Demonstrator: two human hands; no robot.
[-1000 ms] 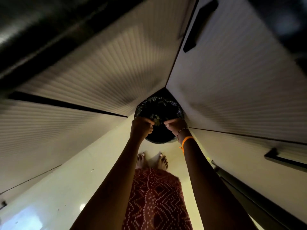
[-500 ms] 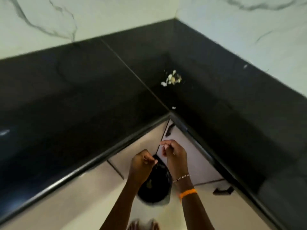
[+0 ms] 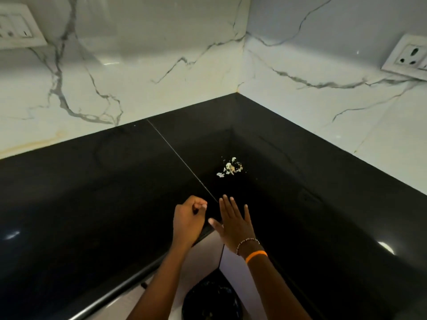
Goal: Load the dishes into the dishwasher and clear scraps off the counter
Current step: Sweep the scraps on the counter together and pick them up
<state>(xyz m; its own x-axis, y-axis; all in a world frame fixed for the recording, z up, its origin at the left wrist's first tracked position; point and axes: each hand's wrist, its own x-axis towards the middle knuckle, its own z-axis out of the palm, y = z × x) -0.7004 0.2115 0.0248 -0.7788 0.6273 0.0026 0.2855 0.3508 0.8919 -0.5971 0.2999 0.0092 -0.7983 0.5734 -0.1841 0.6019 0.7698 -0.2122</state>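
Note:
A small pile of pale scraps (image 3: pixel 231 168) lies on the black counter (image 3: pixel 115 192) near the inner corner. My right hand (image 3: pixel 234 224) hovers flat with straight fingers over the counter's front edge, a short way in front of the scraps and apart from them. Beside it my left hand (image 3: pixel 188 219) is curled into a loose fist with thumb against fingertips; nothing shows in it. Below, on the floor in the cabinet corner, stands a bin lined with a black bag (image 3: pixel 211 299), partly hidden by my arms.
White marbled walls rise behind the counter, with a socket plate (image 3: pixel 409 56) on the right and a switch plate (image 3: pixel 16 26) at the upper left. Pale cabinet fronts (image 3: pixel 201 259) sit under the counter edge.
My view has risen from the bin on the floor to the counter. Both hands have come up from over the bin to the counter edge, and my right hand has opened flat.

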